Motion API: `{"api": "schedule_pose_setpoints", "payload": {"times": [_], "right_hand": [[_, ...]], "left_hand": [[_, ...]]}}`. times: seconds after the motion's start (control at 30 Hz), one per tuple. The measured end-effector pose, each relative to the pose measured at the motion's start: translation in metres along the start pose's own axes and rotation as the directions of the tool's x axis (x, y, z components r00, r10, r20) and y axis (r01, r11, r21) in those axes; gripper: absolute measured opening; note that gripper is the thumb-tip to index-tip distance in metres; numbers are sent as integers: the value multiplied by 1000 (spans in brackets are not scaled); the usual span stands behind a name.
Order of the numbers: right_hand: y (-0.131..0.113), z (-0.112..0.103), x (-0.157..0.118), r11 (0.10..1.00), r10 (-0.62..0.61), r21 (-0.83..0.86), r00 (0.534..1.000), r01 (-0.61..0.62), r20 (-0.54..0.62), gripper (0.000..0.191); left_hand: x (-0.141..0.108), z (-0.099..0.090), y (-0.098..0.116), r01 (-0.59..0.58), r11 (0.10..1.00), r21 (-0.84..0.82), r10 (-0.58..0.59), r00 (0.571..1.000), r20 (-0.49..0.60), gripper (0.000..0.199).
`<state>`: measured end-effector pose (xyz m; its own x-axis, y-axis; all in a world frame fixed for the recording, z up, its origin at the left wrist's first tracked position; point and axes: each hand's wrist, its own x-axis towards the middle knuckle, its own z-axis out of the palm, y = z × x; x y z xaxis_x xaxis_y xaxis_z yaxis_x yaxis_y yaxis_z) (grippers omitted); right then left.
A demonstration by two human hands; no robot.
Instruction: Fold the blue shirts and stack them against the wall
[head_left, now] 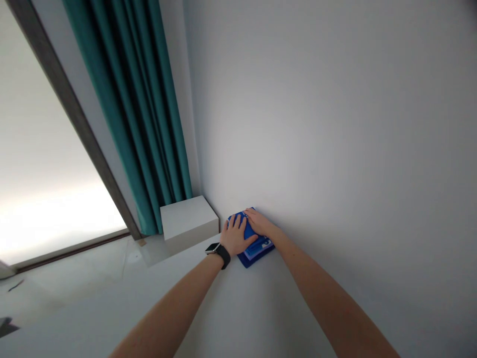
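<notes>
A flat blue folded thing with white lettering lies on a white surface, close to the wall. It could be a folded bag or cloth; I cannot tell which. My left hand rests flat on its left side with the fingers spread, and a black watch is on that wrist. Against its far right part lies my right hand, palm down with fingers stretched out. Both hands touch the blue thing and cover much of its top.
A low white cabinet stands in the corner beyond the surface's left edge. Behind it hangs a teal curtain, beside a bright framed glass pane. The pale wall borders the surface on the right. Shiny floor shows at left.
</notes>
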<state>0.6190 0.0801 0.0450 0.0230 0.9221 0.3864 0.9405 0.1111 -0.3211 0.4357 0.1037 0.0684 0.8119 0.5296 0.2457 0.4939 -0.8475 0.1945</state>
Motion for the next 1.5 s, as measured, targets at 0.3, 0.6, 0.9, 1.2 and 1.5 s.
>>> {"api": "schedule_pose_setpoints", "payload": {"times": [0.3,0.6,0.9,1.2,1.5], "right_hand": [[9,9,-7,985,6,-172,992,16,128,50],[5,5,-6,987,77,-154,983,-51,168,54],[23,-13,-10,986,168,-17,975,-167,144,65],[18,-32,-36,981,184,47,978,-190,99,56],[-11,-16,-89,980,-94,-168,992,107,81,58]], "left_hand": [[-6,-2,5,51,998,29,-53,997,61,93],[-6,-2,7,54,998,25,-55,996,63,90],[4,5,-22,35,999,35,-35,999,8,60],[-2,22,-23,20,999,29,-19,999,-28,63],[-11,35,-10,-36,999,5,36,999,9,81]]}}
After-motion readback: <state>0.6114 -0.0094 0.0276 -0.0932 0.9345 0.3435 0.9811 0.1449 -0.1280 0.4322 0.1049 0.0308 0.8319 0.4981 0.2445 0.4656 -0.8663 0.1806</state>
